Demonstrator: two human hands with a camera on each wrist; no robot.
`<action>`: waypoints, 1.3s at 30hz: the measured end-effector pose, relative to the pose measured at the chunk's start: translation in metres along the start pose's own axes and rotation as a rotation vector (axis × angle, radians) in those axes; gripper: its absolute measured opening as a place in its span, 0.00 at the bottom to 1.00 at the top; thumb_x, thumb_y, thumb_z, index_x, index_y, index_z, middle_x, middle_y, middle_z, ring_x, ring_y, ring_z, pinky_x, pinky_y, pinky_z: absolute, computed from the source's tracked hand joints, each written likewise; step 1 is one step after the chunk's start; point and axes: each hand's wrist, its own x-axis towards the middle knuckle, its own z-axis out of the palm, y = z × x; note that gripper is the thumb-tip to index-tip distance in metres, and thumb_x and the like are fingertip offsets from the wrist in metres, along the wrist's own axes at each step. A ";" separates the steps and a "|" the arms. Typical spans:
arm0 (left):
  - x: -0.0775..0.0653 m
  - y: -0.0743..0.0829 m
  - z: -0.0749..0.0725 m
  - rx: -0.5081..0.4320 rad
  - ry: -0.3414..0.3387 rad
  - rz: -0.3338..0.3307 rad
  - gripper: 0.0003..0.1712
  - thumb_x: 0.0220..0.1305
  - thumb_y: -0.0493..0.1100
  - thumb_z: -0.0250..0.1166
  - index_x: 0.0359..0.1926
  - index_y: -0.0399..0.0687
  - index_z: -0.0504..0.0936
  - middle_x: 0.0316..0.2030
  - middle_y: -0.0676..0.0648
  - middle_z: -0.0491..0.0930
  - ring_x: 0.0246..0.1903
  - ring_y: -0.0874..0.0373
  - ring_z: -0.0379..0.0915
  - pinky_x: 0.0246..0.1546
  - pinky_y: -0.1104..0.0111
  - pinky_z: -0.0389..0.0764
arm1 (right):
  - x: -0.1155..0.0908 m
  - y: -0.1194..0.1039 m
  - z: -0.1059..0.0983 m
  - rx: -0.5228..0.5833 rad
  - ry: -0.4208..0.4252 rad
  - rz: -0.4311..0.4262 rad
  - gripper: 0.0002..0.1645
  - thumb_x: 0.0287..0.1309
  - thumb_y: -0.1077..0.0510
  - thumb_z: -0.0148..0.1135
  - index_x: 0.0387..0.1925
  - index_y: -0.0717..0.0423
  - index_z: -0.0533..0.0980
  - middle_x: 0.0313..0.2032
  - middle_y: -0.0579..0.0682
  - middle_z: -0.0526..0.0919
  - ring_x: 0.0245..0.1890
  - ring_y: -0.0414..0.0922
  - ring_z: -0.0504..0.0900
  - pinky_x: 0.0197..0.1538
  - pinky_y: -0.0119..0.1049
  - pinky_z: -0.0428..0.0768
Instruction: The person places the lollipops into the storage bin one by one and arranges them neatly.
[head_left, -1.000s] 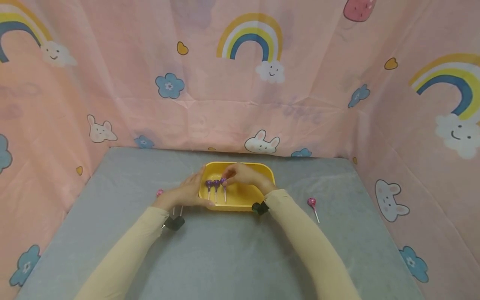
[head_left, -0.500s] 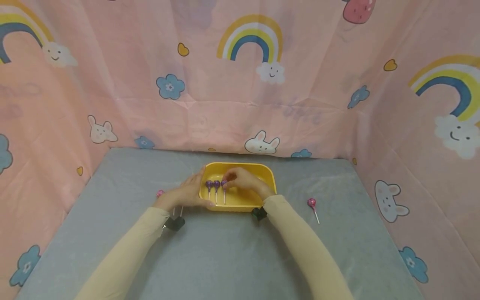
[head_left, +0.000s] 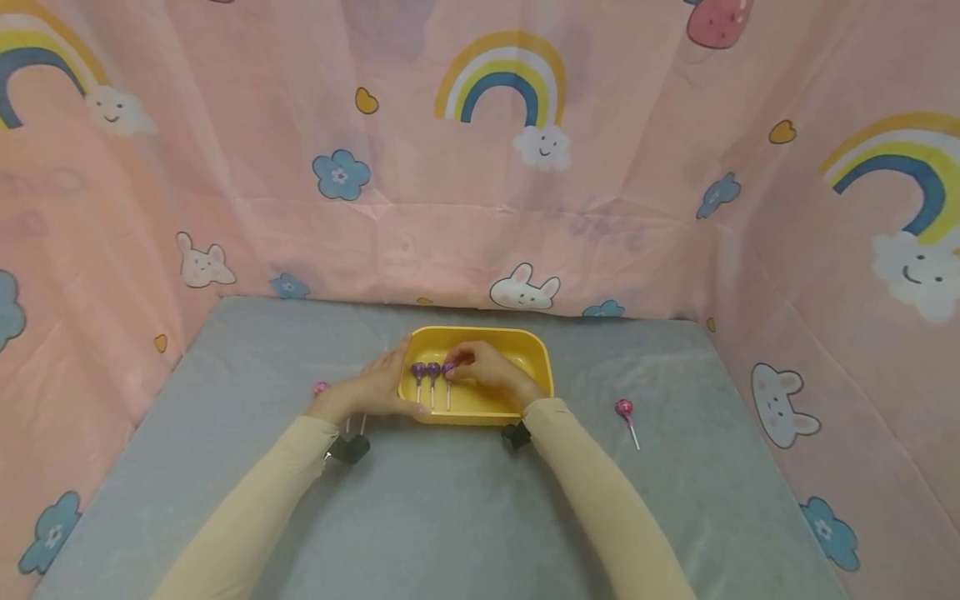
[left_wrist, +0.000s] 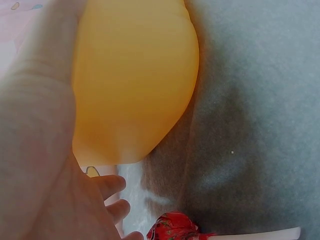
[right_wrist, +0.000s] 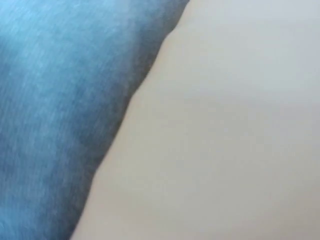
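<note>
in the head view, the right hand, well apart from the left, pinches the third purple lollipop by its head, inside the yellow tray. its head points away from the person and its stick toward the near rim, the long axis about parallel to the two purple lollipops just left of it. the left hand rests, fingers extended, against the tray's left side. a pink lollipop lies on the counter to the right.

in the left wrist view, a red-wrapped lollipop lies near the fingertips.

in the right wrist view, a cream sleeve fills most; the grip cannot be told there.
</note>
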 end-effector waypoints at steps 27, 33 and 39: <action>-0.001 0.001 0.000 0.006 0.003 0.002 0.82 0.45 0.75 0.71 0.78 0.44 0.24 0.77 0.30 0.42 0.77 0.32 0.40 0.76 0.41 0.48 | 0.000 0.005 0.007 -0.016 0.067 -0.002 0.14 0.64 0.53 0.65 0.50 0.50 0.81 0.45 0.48 0.83 0.44 0.44 0.78 0.53 0.35 0.80; -0.001 0.001 -0.001 0.007 0.001 0.001 0.81 0.45 0.75 0.71 0.78 0.45 0.24 0.77 0.30 0.41 0.77 0.32 0.39 0.76 0.40 0.47 | -0.001 0.003 0.008 -0.014 0.069 0.001 0.15 0.64 0.53 0.65 0.51 0.50 0.80 0.45 0.48 0.83 0.44 0.45 0.78 0.54 0.36 0.81; -0.001 0.000 -0.001 0.017 0.002 0.006 0.82 0.45 0.76 0.70 0.77 0.44 0.24 0.77 0.29 0.43 0.76 0.31 0.41 0.76 0.40 0.48 | -0.001 0.004 0.008 -0.033 0.072 0.008 0.15 0.64 0.52 0.65 0.51 0.49 0.80 0.44 0.47 0.83 0.43 0.44 0.78 0.53 0.35 0.80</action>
